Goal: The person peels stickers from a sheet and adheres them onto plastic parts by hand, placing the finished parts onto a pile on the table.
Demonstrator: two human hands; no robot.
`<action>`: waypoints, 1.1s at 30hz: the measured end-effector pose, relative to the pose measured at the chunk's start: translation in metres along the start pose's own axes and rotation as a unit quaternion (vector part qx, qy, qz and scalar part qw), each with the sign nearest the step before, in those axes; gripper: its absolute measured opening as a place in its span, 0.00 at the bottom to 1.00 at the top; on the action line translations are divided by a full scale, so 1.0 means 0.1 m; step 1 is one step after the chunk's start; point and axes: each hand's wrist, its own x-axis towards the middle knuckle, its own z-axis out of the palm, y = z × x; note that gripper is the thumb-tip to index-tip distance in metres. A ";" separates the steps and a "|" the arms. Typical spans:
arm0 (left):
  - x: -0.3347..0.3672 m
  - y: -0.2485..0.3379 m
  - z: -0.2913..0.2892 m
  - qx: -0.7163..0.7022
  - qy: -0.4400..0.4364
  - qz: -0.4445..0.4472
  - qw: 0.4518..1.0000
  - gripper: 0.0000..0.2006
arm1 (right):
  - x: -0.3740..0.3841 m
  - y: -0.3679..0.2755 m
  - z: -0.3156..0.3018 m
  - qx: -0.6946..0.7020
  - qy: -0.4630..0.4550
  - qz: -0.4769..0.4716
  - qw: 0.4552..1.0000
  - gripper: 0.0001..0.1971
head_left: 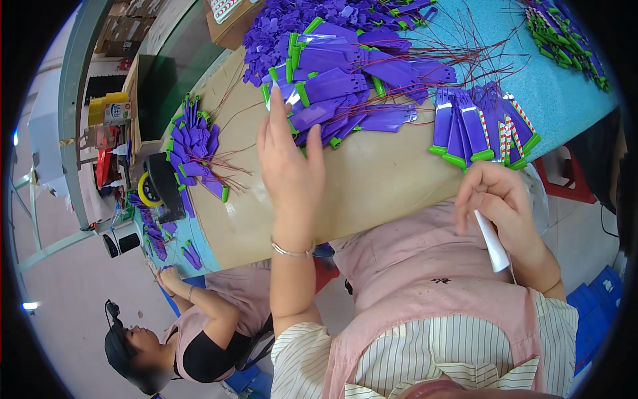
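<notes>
While the person's right hand (pixel 500 199) curls with its thumb and fingertips together, clamped on a narrow white strip of smooth, paper-like material (pixel 492 245), the left hand (pixel 290 156) reaches up the table, its index finger straight and its thumb spread well apart from it. That index fingertip lies at the near-left edge of a heaped pile of flat purple pieces with bright green end caps (pixel 330 88); whether it presses on a piece or sits just beside one, I cannot tell, and the remaining left fingers are bunched and partly hidden. The pieces are blade-shaped and look like plastic, some glossy with glare, and thin dark-red wires (pixel 468 52) trail loosely rightward from them. Just beyond the right hand, a fanned group of similar purple blades (pixel 467 125) lies with green ends toward the person, several bearing red-and-white striped edges. Under the left hand runs a smooth tan table surface (pixel 372 174), meeting a speckled blue covering (pixel 495 40). The strip's upper end is covered by the fingers, the heap is cut off by the top edge, and its overlapping pieces are hard to separate.
</notes>
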 end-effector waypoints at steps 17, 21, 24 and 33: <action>-0.55 0.88 -0.17 -0.552 -0.123 -0.263 0.781 0.07 | -0.03 0.02 0.05 0.007 0.015 0.026 1.000 0.09; -0.46 0.96 -0.20 -0.710 -0.166 -0.409 0.549 0.05 | -0.04 0.01 0.04 0.058 0.010 0.057 0.997 0.11; -0.44 1.02 -0.22 -0.693 -0.159 -0.415 0.568 0.06 | -0.05 0.00 0.05 0.064 -0.003 0.068 0.996 0.11; -0.50 1.05 -0.21 -0.677 -0.164 -0.340 0.631 0.06 | -0.07 0.04 0.04 0.051 0.005 0.083 0.995 0.12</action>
